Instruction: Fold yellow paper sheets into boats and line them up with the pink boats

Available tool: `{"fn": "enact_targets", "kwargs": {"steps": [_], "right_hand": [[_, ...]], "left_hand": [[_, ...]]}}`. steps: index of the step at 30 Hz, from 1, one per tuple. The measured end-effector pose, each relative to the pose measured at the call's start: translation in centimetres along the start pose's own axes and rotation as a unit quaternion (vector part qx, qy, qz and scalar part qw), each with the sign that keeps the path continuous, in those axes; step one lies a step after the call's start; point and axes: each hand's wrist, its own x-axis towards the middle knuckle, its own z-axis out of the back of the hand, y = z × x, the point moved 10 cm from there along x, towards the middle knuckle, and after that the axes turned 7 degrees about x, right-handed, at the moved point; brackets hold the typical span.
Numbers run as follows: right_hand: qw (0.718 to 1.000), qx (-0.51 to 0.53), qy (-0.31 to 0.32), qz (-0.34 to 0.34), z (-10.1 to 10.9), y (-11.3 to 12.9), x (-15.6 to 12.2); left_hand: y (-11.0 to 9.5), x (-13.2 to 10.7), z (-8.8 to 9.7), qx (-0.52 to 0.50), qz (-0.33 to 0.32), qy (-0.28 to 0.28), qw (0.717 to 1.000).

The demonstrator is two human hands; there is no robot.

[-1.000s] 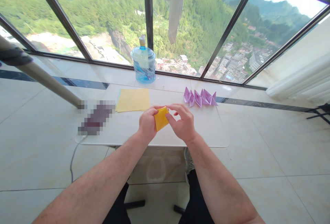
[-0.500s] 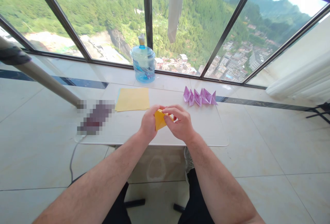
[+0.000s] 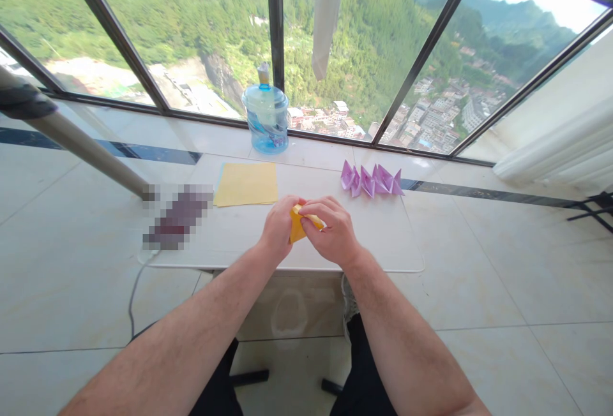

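A small piece of folded yellow paper (image 3: 297,230) is held up above the front middle of the white table (image 3: 239,237). My left hand (image 3: 276,224) grips it along its left side, fingers closed behind it. From the right, my right hand (image 3: 330,228) pinches the paper's upper edge between thumb and fingers. Those fingers hide part of the folds. Behind my left hand lies a stack of flat yellow paper sheets (image 3: 246,184), with a bluish edge at its left. Several folded purple paper pieces (image 3: 368,181) stand in a row at the back right of the table.
A blue water jug (image 3: 265,119) stands by the window, behind the table. At the left, a blurred-out object (image 3: 179,217) lies on the table with a cable (image 3: 131,301) hanging from it. A thick slanting pole (image 3: 96,148) comes in from the left.
My right thumb and fingers have shifted slightly left along the paper's upper edge, and the paper has tilted a little. Everything else stays where it was.
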Motion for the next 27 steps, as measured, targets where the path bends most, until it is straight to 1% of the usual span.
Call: {"fn": "enact_targets", "kwargs": {"steps": [2, 5, 7, 9, 13, 20, 24, 27], "right_hand": [[1.0, -0.007, -0.026, -0.011, 0.6, -0.3, 0.0], [0.998, 0.001, -0.063, -0.024, 1.5, -0.7, -0.1], [0.997, 0.018, -0.074, -0.025, 1.9, -0.8, -0.1], [0.996, 0.031, -0.074, -0.024, 2.0, -0.8, -0.1], [0.997, 0.039, -0.052, -0.03, 1.7, -1.0, -0.1], [0.997, 0.06, -0.022, -0.046, 1.6, -1.1, 0.1], [0.997, 0.054, -0.014, -0.062, 1.6, -1.1, 0.3], [0.996, 0.047, -0.013, -0.07, 1.6, -1.1, 0.3]], "left_hand": [[-0.3, -0.2, -0.4, -0.013, -0.002, 0.016, 1.0], [-0.8, -0.7, -1.8, -0.034, 0.001, 0.084, 0.996], [-0.9, -1.1, -2.5, -0.039, 0.016, 0.12, 0.992], [-0.9, -1.3, -2.6, -0.041, 0.029, 0.136, 0.989], [-0.9, -1.4, -2.7, -0.038, 0.041, 0.157, 0.986], [-0.5, -1.2, -2.4, -0.024, 0.046, 0.159, 0.986], [-0.4, -1.1, -2.6, -0.016, 0.048, 0.164, 0.985], [-0.4, -0.8, -2.1, -0.025, 0.054, 0.141, 0.988]]}}
